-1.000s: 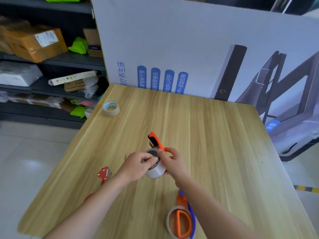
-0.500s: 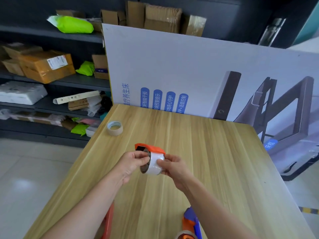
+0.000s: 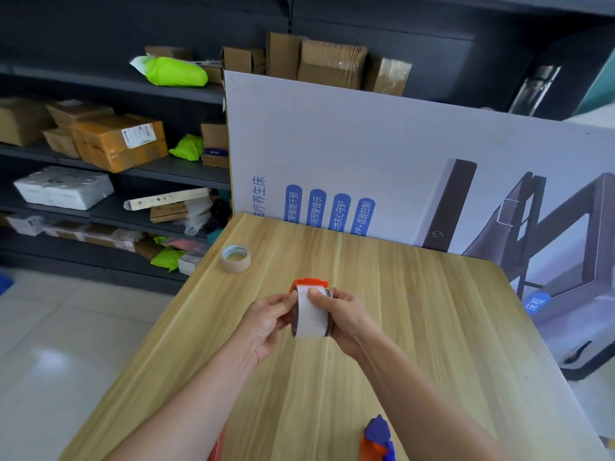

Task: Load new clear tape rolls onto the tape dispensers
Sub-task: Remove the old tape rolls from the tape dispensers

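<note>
Two hands were on the job at once, both clamped round the clear tape roll (image 3: 311,317), which hung above the middle of the table (image 3: 432,327), lifted off its top as far as I could judge. An orange dispenser (image 3: 307,282) showed only as a strip just over the roll's upper edge. The rest of it sat behind the roll, so I could not tell whether the roll was fully seated on its hub.

I judged the roll to be light and stiff: a hard core under a wide band of film, with a smooth outer face that would slide under a dry thumb. The film itself was the weak part, likely to stick to itself or tear if pulled crooked. The safest hold, to my mind, was on the two flat sides, where dark rims showed. That would leave the outer face free to turn and the loose end free to be drawn toward the dispenser's cutting end.

The left hand (image 3: 266,322) had its fingers curled in against the roll's left side, pinching it. The right hand (image 3: 346,322) wrapped the right side from behind, its thumb (image 3: 315,294) pressed flat on the outer face near the top. Neither hand was open, and they nearly met across the roll.

At the table's far left corner lay a tan roll (image 3: 235,258), well apart from the hands. At the table's near edge a blue-and-orange dispenser (image 3: 377,439) poked into view, mostly cut off.
</note>
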